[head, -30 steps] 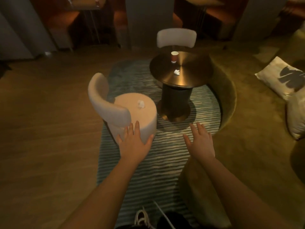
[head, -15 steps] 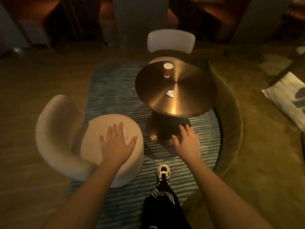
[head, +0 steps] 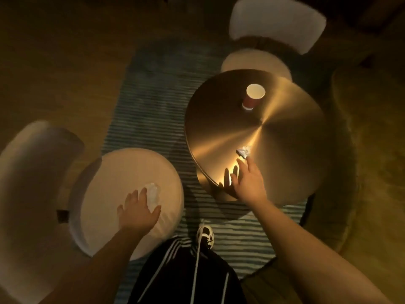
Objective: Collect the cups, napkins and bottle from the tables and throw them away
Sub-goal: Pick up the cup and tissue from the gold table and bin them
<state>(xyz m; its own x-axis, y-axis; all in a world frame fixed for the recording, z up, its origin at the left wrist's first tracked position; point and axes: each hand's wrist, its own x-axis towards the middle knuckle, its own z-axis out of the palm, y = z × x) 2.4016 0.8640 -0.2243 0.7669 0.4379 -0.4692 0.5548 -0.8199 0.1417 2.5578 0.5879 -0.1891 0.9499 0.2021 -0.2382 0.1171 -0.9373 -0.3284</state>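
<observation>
A red paper cup (head: 252, 98) stands upright on the far part of a round brass table (head: 219, 119). A crumpled white napkin (head: 243, 152) lies near the table's front edge. My right hand (head: 247, 181) reaches over the table, fingers straight, its fingertips touching or just short of that napkin. A second crumpled napkin (head: 153, 193) lies on the round seat of a cream chair (head: 122, 170) at the left. My left hand (head: 138, 208) rests over the seat, fingers spread, its index finger and thumb on either side of the napkin. No bottle is in view.
A second cream chair (head: 276, 25) stands behind the table. A striped teal rug (head: 149, 106) lies under the furniture on a wooden floor. My leg in black striped trousers and a white shoe (head: 205, 234) are between chair and table.
I have stepped closer and look more steeply down. My left hand moved onto the chair seat by its napkin; my right hand rose over the table to the other napkin.
</observation>
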